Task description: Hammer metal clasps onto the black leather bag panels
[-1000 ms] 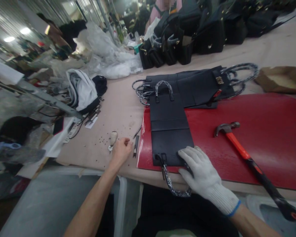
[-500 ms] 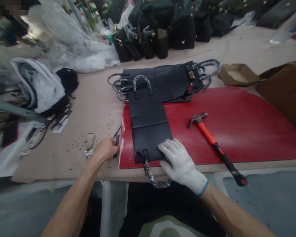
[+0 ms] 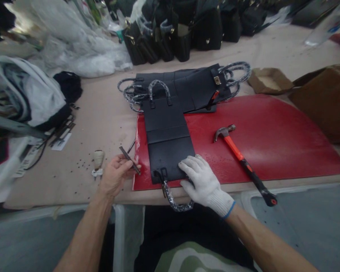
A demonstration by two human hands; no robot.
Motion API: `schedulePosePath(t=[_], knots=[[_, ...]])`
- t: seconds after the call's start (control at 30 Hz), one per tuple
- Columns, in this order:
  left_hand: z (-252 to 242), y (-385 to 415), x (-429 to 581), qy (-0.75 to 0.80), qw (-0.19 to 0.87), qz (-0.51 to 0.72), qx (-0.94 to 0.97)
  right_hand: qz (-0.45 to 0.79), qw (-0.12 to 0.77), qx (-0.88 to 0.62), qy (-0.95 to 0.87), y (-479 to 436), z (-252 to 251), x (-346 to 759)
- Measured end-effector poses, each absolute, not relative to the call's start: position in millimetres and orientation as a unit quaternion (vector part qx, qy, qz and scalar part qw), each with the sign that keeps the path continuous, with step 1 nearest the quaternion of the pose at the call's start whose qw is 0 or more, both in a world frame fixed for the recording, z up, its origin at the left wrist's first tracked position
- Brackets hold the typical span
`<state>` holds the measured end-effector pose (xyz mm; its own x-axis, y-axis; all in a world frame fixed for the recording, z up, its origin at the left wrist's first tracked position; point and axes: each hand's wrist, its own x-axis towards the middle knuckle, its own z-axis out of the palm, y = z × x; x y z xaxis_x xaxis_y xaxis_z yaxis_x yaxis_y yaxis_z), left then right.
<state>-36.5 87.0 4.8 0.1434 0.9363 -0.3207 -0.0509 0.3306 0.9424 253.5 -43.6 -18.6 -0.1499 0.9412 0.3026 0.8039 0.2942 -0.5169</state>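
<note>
Bare, my left hand (image 3: pixel 116 173) grips a punch (image 3: pixel 127 156), a short dark metal rod, between thumb and fingers just over the left edge of the red mat (image 3: pixel 272 139). Under my gloved right hand (image 3: pixel 201 183) is the lower right corner of a black leather bag panel (image 3: pixel 168 126); the fingers lie stretched out on it with the thumb apart. A plastic-wrapped handle (image 3: pixel 175 206) hangs from the panel's near end over the table edge, and a second wrapped handle (image 3: pixel 159 85) stands at its far end. A thin dark rod (image 3: pixel 132 144) lies behind the punch.
A claw hammer (image 3: pixel 240 156) lies right of the panel, its handle past the table edge. More black panels (image 3: pixel 197 88) with wrapped handles are stacked behind. A small cone-shaped item (image 3: pixel 98 159) stands at left among black specks. Black bags (image 3: pixel 206 28) and a brown box (image 3: pixel 327 102) stand beyond.
My left hand has raised and tilted the punch, which was upright by the mat's edge. My right hand stays on the panel. The whole view has shifted slightly.
</note>
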Motion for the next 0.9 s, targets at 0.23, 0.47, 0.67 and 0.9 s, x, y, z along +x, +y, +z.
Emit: schedulePosePath(t=[0.23,0.47,0.67,0.9], knots=[[-10.2,60.5,26.9,0.417,0.617,0.434,0.507,0.113,0.292,-0.583,-0.75,-43.5,-18.5,252.2],[-22.7,42.3,38.7,0.395,0.542,0.441,0.597,0.114,0.301,-0.582,-0.746,-43.1,-17.8,252.3],[-30.3,31.9,41.0,0.402,0.511,0.452,0.611,0.117,0.306,-0.58,-0.746,-43.4,-19.5,252.3],[-33.2,32.4,41.3,0.398,0.474,0.43,0.657,0.11,0.306,-0.581,-0.746,-43.4,-20.5,252.6]])
